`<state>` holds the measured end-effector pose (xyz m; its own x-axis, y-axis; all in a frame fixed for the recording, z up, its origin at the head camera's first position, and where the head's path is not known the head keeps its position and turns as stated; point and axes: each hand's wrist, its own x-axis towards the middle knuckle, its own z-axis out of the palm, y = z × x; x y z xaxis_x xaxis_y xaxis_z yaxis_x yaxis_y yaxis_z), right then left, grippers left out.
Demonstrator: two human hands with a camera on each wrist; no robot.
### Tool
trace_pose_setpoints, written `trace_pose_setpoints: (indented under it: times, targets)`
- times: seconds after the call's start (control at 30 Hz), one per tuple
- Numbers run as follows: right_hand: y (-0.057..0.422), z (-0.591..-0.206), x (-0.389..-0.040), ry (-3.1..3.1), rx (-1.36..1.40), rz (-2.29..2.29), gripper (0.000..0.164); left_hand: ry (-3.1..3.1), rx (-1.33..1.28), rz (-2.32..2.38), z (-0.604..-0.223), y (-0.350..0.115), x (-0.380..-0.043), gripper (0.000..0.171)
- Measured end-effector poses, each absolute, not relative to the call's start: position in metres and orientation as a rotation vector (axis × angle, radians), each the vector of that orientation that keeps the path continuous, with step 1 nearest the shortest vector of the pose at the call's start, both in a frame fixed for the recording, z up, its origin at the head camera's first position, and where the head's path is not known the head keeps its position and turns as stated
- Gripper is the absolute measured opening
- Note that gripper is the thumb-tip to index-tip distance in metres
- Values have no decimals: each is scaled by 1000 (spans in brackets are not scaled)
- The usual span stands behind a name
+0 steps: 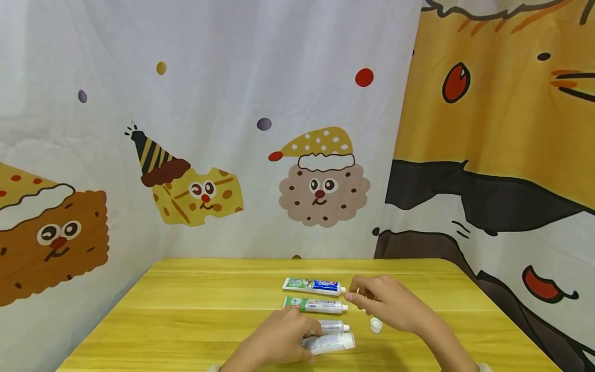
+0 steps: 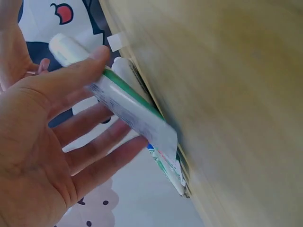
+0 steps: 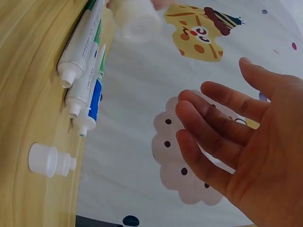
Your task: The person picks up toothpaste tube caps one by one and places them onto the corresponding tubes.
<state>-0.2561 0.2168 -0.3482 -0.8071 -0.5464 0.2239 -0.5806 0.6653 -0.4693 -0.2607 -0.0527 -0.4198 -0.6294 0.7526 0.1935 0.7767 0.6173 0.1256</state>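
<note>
My left hand (image 1: 281, 335) pinches a white toothpaste tube (image 1: 327, 343) between thumb and fingers, slightly above the table. A wide white cap (image 2: 66, 49) sits on this tube's end, which points right. Behind it lie three more toothpaste tubes side by side: a mostly white one (image 1: 332, 326), a green and white one (image 1: 321, 305) and a blue and green one (image 1: 313, 285). Their bare nozzles show in the right wrist view. My right hand (image 1: 388, 304) hovers right of the nozzles, fingers loosely bent, holding nothing. Below it a white cap (image 1: 376, 325) rests on the table.
In the right wrist view, loose white caps (image 3: 42, 160) stand in a row on the wooden table (image 1: 186, 310), right of the nozzles. A curtain (image 1: 209, 103) with cartoon prints hangs behind the table and along its sides.
</note>
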Motion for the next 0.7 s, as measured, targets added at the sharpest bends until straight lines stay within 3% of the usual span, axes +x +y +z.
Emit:
trace_pose_setpoints:
  times: [0.33,0.7]
  targets:
    - [219,-348,-259,-2825,954,829,23,-2797,-1235,-180,-422,-52,-256,40]
    - [222,-352,-262,-2823,960,848,23,-2828,-1204,-118,-428,-52,-257,33]
